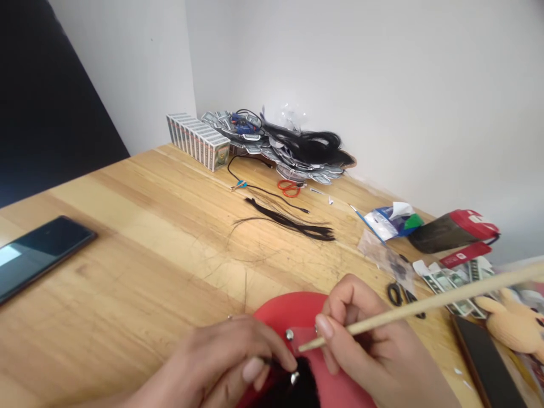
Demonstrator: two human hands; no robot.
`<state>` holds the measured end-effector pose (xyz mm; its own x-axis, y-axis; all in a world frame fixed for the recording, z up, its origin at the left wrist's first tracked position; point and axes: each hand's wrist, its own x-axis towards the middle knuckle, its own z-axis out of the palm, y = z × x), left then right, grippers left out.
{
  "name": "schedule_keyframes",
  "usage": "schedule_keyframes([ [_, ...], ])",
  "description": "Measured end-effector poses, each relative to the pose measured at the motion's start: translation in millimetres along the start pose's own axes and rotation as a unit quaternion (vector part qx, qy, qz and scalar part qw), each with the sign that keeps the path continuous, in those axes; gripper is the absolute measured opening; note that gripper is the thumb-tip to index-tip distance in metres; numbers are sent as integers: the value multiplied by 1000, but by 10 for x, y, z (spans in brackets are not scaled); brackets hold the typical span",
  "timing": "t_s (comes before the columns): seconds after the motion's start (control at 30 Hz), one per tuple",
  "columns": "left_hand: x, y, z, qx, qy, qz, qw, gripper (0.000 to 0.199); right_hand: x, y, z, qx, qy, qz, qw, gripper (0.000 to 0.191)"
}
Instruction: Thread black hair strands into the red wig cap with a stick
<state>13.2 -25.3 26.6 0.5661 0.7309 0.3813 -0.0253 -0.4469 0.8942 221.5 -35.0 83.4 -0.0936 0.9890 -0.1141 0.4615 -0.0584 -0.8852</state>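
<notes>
My right hand (361, 334) is closed around a pale wooden stick (425, 309), held between thumb and fingers. Its tapered tip points down-left, just above a round red surface (291, 303) at the bottom centre. On that surface lies a tuft of black hair (293, 396). My left hand (238, 351) is closed over the hair, with dark strands at the thumb and the index fingertip beside a small silver bead (294, 377). Another silver bead (289, 335) sits near the stick's tip. Whether the beads are fixed to anything is unclear.
A phone (42, 255) lies at left. Loose black hair strands (293, 222), a cable (272, 190) and red-handled scissors (290, 188) lie beyond my hands. Stacked boxes (198, 139) stand at the back. Black scissors (395, 294), a dark pouch (442, 231) and a plush toy (516, 326) are at right.
</notes>
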Motion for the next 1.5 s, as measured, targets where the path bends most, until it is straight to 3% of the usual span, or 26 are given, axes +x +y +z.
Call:
schedule_keyframes([
  [0.1, 73, 44, -40, 31, -2, -38, 999, 31, 13, 21, -19, 10, -29, 0, 1000, 19],
  [0.4, 130, 228, -34, 126, -104, -147, 976, 40, 36, 45, -25, 15, -56, 1, 998, 21],
  [0.6, 194, 261, -61, 79, -138, -244, 957, 40, 27, 64, -26, 5, -63, -14, 998, 24],
  [0.73, 210, 288, -93, 11, -146, -349, 925, 43, 20, 83, -35, 22, -82, -9, 996, 25],
  [0.83, 207, 265, -107, -24, -154, -391, 907, 50, 24, 100, -42, 41, -91, -7, 995, 24],
  [1.27, 343, 287, -135, 35, -171, -350, 920, 31, 35, 101, -54, 82, -103, -17, 991, 26],
  [1.5, 357, 349, -93, 121, -198, -314, 921, 31, 26, 92, -62, 79, -102, -21, 991, 30],
])
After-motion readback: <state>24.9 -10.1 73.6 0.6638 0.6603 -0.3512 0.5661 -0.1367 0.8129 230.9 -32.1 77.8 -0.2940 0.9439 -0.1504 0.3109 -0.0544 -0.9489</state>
